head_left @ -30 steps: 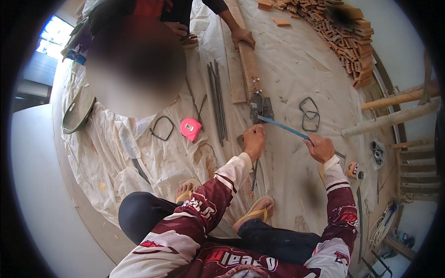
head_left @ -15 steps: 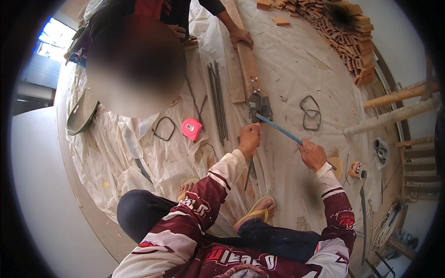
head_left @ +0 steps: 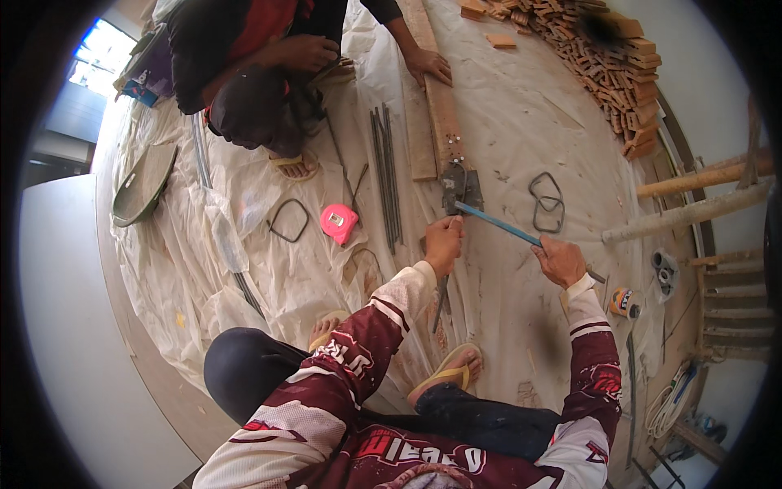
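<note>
My right hand point(head_left: 560, 261) is closed round the lower end of a blue metal bar point(head_left: 501, 225). The bar's far end rests at a dark metal plate point(head_left: 467, 191) fixed to the near end of a long wooden board point(head_left: 440, 114). Close by the plate, my left hand point(head_left: 444, 243) is closed on a thin steel rod point(head_left: 441, 303), whose tail sticks out below the hand toward my foot. My fingers hide where the rod meets the plate. Across from me, a crouching person's hand point(head_left: 428, 65) presses on the far part of the board.
Bent steel loops point(head_left: 546, 202) lie right of the board, and another loop point(head_left: 288, 221) lies left. Straight steel rods point(head_left: 385, 179) and a pink tape measure point(head_left: 338, 222) lie on plastic sheeting. Stacked bricks point(head_left: 623, 90), wooden poles point(head_left: 684, 213) and a can point(head_left: 624, 302) are rightward.
My right hand has shifted slightly right and away from me, swinging the blue bar a little. My left hand stays by the plate. The other person's hand remains on the board.
</note>
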Demonstrator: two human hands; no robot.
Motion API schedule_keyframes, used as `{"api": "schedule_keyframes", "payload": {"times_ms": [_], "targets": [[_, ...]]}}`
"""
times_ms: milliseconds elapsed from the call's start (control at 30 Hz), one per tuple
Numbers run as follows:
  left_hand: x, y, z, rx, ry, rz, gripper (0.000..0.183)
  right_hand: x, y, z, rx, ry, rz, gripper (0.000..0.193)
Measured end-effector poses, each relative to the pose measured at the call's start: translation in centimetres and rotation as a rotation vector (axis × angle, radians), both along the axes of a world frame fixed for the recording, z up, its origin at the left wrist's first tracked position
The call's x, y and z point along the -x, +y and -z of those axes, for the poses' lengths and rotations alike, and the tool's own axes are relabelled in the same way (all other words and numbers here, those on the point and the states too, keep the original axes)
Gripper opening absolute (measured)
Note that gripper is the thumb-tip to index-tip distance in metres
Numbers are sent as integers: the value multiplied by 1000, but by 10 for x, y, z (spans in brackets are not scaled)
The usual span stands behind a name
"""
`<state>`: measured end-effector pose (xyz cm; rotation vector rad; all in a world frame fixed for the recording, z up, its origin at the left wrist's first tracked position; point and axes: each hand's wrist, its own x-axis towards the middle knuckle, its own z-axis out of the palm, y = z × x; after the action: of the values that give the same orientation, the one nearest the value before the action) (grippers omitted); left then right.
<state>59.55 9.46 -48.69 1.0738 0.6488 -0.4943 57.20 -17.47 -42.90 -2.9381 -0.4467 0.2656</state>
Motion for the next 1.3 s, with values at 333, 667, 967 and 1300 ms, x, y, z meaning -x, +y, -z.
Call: {"api": "schedule_keyframes", "payload": {"times_ms": [333, 667, 967, 1300], "targets": [[-1, 4, -1, 47, 16, -6, 20, 34, 30, -5, -27, -37, 135, 24], [53, 15, -10, -277, -16, 262, 45, 34, 21, -11, -137, 63, 183, 29], [60, 15, -4, -567, -219, 353, 55, 36, -1, -16, -133, 340, 290, 47], [43, 29, -12, -509, -137, 541, 53, 47, 23, -15, 34, 71, 342, 43]]}}
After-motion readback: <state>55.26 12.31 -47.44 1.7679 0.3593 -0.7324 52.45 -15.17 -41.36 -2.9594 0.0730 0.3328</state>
